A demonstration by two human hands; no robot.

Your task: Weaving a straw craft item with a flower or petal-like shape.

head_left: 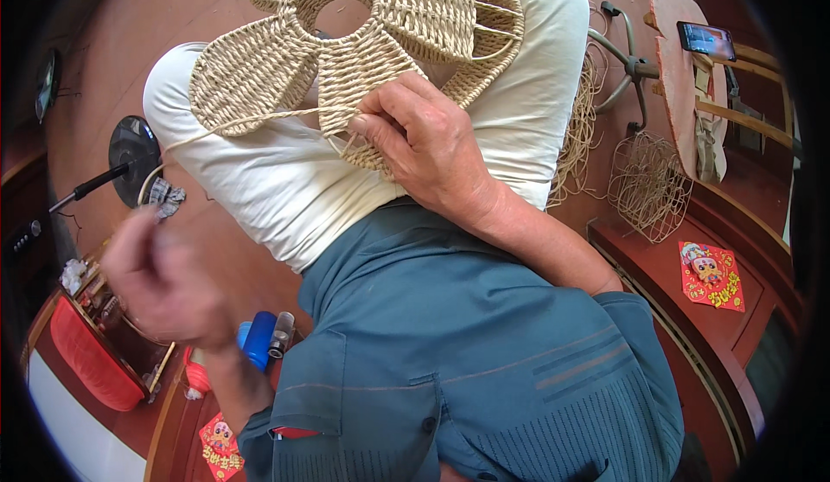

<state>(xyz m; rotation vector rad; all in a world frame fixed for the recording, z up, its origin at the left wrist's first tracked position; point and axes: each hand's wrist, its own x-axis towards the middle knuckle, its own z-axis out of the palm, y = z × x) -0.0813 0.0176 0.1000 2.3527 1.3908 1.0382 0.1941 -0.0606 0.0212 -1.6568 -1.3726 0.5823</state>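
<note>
A flower-shaped woven straw piece, tan with a round hole in its middle, lies across my lap. Its petals spread out from the ring, and a curved woven rim runs along the right. My right hand pinches the lower end of the nearest petal between thumb and fingers. From that petal a loose straw cord runs left, then bends down to my left hand. That hand is raised off to the left and smeared by motion, its fingers curled where the cord meets them.
On the right, coils of straw cord hang beside a round-topped stool with a phone on it. At left are a black round base with a pole, a red chair and a blue bottle.
</note>
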